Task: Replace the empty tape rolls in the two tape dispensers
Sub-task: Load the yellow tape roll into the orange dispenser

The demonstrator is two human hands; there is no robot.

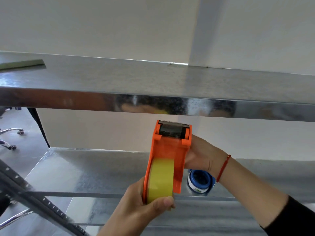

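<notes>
An orange tape dispenser is held up in front of a metal shelf unit, its toothed blade and black roller at the top. A yellow tape roll sits in its lower end. My left hand grips the roll and the dispenser's bottom from below, thumb pressed on the roll's edge. My right hand holds the dispenser's right side, near the handle. A blue and white object, perhaps another dispenser or roll, rests on the lower shelf behind my right wrist, partly hidden.
A shiny upper metal shelf runs across the view just above the dispenser. The lower metal shelf lies beneath my hands. A black perforated upright slants at the lower left. Chair legs on castors stand at far left.
</notes>
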